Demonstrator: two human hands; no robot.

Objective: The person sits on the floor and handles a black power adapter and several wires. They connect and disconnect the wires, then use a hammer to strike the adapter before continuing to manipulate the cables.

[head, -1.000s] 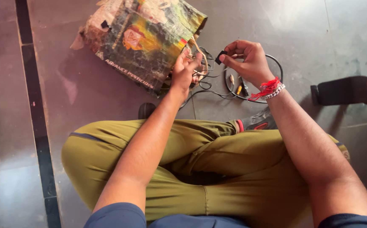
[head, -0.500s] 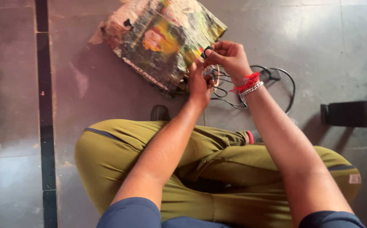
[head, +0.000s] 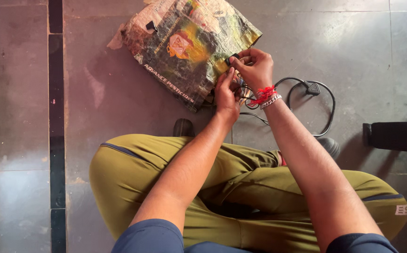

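A person sits cross-legged on a grey tiled floor, both hands raised together at the lower right edge of one crumpled printed sack. The right hand pinches a small black part between narrow fingertips; the left hand curls just beneath, its grip hidden. One black cable loops beside the wrists, with open floor left and right, and one dark block at the right edge.

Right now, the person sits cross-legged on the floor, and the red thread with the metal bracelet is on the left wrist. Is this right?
Not quite. The red thread and metal bracelet are on the right wrist, not the left, as the head view shows. The person does sit cross-legged on the floor.
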